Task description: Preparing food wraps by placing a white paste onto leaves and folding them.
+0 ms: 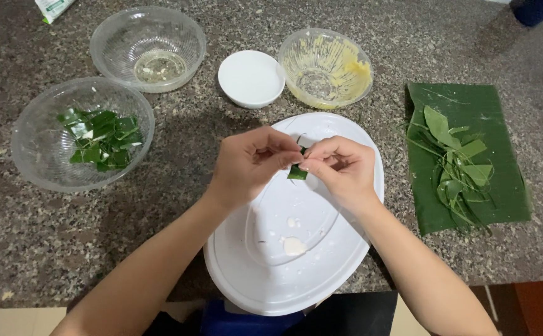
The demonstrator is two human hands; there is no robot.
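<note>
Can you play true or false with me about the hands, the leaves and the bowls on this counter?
1. Both hands pinch one small green leaf piece between them. True: the left hand and right hand meet on it above the white oval platter.
2. The clear bowl on the far left holds yellow batter. False: it holds folded green leaf pieces; the yellow smears are in the clear bowl at the back right.
3. The small white bowl sits between two clear bowls. True.
4. The big green leaf sheet lies left of the platter. False: it lies to the right, with leaf trimmings on it.
5. The platter is piled with leaves. False: only a few white smears show.
</note>
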